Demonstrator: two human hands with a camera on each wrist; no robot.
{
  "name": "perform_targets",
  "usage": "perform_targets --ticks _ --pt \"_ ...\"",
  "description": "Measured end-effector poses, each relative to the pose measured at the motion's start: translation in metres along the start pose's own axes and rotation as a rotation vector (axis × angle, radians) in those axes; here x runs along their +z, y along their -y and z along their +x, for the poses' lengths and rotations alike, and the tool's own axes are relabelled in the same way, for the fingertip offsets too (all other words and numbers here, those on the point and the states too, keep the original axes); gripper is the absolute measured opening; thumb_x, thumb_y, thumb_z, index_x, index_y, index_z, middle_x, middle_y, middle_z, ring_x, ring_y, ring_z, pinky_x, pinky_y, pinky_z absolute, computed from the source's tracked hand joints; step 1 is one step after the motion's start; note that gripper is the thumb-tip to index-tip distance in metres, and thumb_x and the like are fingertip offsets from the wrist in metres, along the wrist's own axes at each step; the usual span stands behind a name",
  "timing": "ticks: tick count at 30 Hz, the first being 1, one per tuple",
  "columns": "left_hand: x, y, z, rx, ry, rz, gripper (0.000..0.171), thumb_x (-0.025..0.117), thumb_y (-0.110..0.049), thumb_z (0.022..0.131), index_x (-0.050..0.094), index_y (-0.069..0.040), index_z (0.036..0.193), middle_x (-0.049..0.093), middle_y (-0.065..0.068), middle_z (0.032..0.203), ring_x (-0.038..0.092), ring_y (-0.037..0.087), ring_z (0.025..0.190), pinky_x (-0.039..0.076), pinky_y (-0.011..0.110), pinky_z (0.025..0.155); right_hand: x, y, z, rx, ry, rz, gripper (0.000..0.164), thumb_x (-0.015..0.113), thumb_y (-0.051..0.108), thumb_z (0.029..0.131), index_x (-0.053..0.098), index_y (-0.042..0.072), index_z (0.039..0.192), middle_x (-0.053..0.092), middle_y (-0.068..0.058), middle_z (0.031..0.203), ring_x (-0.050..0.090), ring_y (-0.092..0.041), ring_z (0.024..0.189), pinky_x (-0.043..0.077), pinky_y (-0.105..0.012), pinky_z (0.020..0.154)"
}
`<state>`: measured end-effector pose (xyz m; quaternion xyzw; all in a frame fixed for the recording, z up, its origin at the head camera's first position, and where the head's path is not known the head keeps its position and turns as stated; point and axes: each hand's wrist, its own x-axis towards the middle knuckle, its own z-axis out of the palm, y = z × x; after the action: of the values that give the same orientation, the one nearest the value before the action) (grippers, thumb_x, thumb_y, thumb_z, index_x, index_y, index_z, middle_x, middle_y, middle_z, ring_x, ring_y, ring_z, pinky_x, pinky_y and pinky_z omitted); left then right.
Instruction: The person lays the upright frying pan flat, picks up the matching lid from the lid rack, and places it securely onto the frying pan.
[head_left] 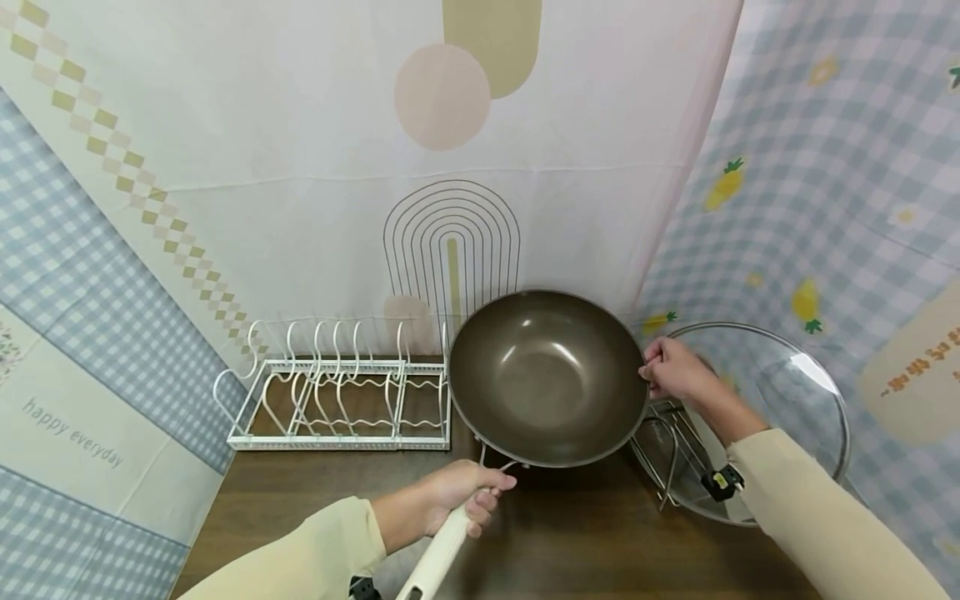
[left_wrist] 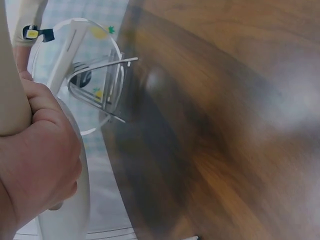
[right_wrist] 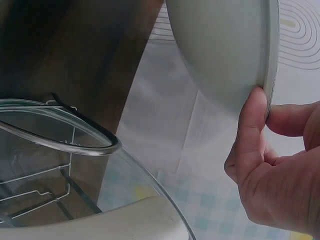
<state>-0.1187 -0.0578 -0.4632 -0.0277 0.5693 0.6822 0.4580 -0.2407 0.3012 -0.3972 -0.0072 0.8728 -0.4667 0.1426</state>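
Wok (head_left: 547, 383) is just right of the white rack (head_left: 337, 445), its near-side edge overlapping the rack's right end in head view; looks held up off the bench (head_left: 300, 500), can't confirm full clearance. My left grip (head_left: 461, 496) is wrapped round the handle (head_left: 442, 550), near-right of the rack; my right grip (head_left: 671, 371) pinches the rim (right_wrist: 273, 50) on the side away from the rack, thumb and finger either side of the edge. Handling: I'd expect a stiff shell, moderate weight, bowl end heavier than the handle, so one-handed it would likely twist the wrist. Handle is the main hold, close to the forked bracket (head_left: 482, 457); rim pinch adds steadiness but the edge is thin and probably slick. Not fragile as such, though I'd guess the coating scratches, and the glass lid (head_left: 787, 392) with its wire stand (head_left: 671, 454), farther right of the rack, is the breakable one. Looks: round, deep, grey-brown inside with glossy highlights, pale outer wall (right_wrist: 225, 50), long cream handle with a hole at the end.
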Motion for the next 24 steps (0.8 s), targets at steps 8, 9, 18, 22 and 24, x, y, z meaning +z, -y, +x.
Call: perform_targets --ticks 8,9,18,22,24 --pt "-0.009 0.005 -0.002 0.021 -0.005 0.031 0.034 0.065 -0.027 0.099 0.048 -0.017 0.071 0.034 -0.013 0.053 0.032 -0.001 0.043 0.036 0.017 0.04 0.007 -0.006 -0.009 0.025 -0.012 0.002 0.016 0.05 -0.004 0.1 0.035 -0.005 0.106 0.039 -0.003 0.082 0.055 -0.016 0.07 0.057 -0.032 0.061" --pt "-0.01 0.006 -0.003 0.019 0.0 0.036 0.035 0.065 -0.028 0.099 0.048 -0.017 0.071 0.035 -0.012 0.054 0.033 -0.001 0.043 0.037 0.018 0.041 0.009 -0.007 -0.009 0.027 -0.013 0.001 0.016 0.051 -0.004 0.1 0.036 -0.005 0.106 0.039 -0.002 0.081 0.056 -0.016 0.069 0.058 -0.032 0.061" --pt "-0.017 0.013 -0.005 0.023 -0.041 0.12 0.033 0.067 -0.03 0.099 0.051 -0.016 0.073 0.04 -0.01 0.055 0.037 0.001 0.042 0.041 0.019 0.04 0.019 -0.019 -0.018 0.023 -0.029 0.054 0.018 0.053 -0.004 0.099 0.036 -0.006 0.107 0.045 -0.002 0.083 0.055 -0.014 0.064 0.059 -0.033 0.06" --pt "-0.02 0.014 -0.004 0.029 -0.063 0.182 0.035 0.066 -0.029 0.099 0.052 -0.015 0.07 0.041 -0.009 0.055 0.038 0.003 0.041 0.042 0.02 0.04 0.024 -0.023 -0.021 0.017 -0.036 0.051 0.019 0.053 -0.005 0.099 0.036 -0.006 0.106 0.043 -0.002 0.083 0.056 -0.014 0.064 0.059 -0.033 0.06" --pt "-0.021 0.016 -0.004 0.03 -0.071 0.2 0.036 0.066 -0.029 0.099 0.052 -0.015 0.069 0.041 -0.008 0.054 0.039 0.003 0.041 0.043 0.02 0.039 0.027 -0.025 -0.022 0.011 -0.047 0.054 0.019 0.053 -0.005 0.098 0.036 -0.006 0.106 0.043 -0.002 0.083 0.057 -0.014 0.063 0.059 -0.032 0.059"
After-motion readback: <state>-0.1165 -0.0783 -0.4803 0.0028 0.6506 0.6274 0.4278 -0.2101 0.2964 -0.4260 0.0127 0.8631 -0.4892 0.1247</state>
